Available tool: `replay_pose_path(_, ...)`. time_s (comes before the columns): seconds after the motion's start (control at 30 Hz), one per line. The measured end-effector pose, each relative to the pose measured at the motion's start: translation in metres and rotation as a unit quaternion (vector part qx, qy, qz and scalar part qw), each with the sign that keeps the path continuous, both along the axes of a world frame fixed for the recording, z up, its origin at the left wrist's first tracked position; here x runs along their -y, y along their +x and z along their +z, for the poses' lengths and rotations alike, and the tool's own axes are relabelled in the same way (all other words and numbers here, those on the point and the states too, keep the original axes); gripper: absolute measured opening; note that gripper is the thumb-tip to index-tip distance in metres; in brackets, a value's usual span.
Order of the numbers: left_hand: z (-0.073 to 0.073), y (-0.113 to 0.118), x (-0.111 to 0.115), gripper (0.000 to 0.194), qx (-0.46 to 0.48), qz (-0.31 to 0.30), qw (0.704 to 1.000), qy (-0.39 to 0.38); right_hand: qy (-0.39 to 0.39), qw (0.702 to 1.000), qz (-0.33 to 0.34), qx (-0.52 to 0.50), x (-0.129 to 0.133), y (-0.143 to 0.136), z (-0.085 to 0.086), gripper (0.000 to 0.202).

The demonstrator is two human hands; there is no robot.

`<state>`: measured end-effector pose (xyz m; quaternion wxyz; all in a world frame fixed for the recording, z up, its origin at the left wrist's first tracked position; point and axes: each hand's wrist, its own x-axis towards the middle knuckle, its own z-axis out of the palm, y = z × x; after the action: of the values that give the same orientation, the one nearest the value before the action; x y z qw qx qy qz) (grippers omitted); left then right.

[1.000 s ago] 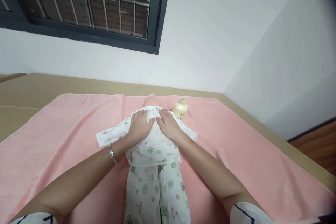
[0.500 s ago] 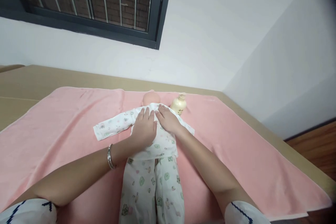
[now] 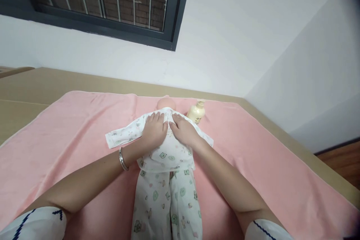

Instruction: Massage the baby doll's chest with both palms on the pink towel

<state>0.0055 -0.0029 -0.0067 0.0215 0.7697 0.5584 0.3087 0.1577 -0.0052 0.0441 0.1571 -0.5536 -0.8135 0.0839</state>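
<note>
A doll lies stretched out with its head (image 3: 166, 103) at the far end, dressed in a white printed top (image 3: 168, 156) and matching trousers (image 3: 184, 198). On the left of its chest my left hand (image 3: 155, 129) rests palm down, fingers extended. My right hand (image 3: 184, 129) lies flat on the other side of the chest, its fingertips close to those of the left. One long sleeve (image 3: 123, 137) spreads out to the left; the other is partly covered by my right hand and wrist. Both hands press on the cloth without gripping it.
Under the doll is a pink blanket (image 3: 90, 127) over a tan surface (image 3: 70, 77). A cream pump bottle (image 3: 196, 112) stands just right of the doll's head. Behind are a white wall (image 3: 213, 45) and a dark-framed barred window (image 3: 126, 0).
The view has shifted slightly, so everything sits a little further right. My left hand's fingers have moved slightly apart from the right hand, staying on the doll's chest.
</note>
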Motion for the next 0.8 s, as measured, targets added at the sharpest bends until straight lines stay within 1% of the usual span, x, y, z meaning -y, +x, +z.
replay_pose_path(0.1,-0.002,0.006,0.017,0.051,-0.012,-0.032,0.999,0.019,-0.008,1.000,0.000,0.006,-0.013,0.005,-0.007,0.051)
replay_pose_path(0.17,0.001,0.005,0.019,0.052,-0.013,-0.051,0.999,0.012,-0.005,1.000,-0.008,0.013,-0.014,0.004,-0.010,0.054)
replay_pose_path(0.23,0.006,0.001,0.012,0.052,-0.005,-0.050,0.999,-0.010,0.006,1.000,-0.018,0.020,-0.007,0.001,-0.010,0.054)
replay_pose_path(0.33,0.010,-0.006,-0.007,0.051,0.009,-0.036,0.998,-0.041,0.027,0.999,-0.025,0.035,0.010,-0.007,-0.007,0.053)
replay_pose_path(0.4,0.010,-0.009,-0.016,0.050,0.016,-0.023,0.999,-0.045,0.035,0.998,-0.026,0.041,0.020,-0.011,-0.004,0.051)
replay_pose_path(0.47,0.007,-0.008,-0.017,0.050,0.013,-0.009,0.999,-0.034,0.034,0.999,-0.017,0.034,0.023,-0.011,-0.003,0.049)
replay_pose_path(0.57,0.003,-0.002,-0.006,0.050,-0.002,-0.001,1.000,-0.006,0.021,1.000,0.004,-0.006,0.013,-0.006,-0.004,0.045)
replay_pose_path(0.67,0.002,0.004,0.008,0.048,-0.014,-0.027,0.999,0.024,0.010,0.999,0.000,-0.040,-0.005,0.002,-0.010,0.048)
replay_pose_path(0.73,0.003,0.005,0.011,0.047,-0.016,-0.045,0.998,0.032,0.009,0.999,-0.010,-0.045,-0.013,0.004,-0.013,0.051)
replay_pose_path(0.8,0.005,0.002,0.007,0.047,-0.014,-0.049,0.999,0.021,0.015,0.999,-0.016,-0.041,-0.014,0.004,-0.015,0.053)
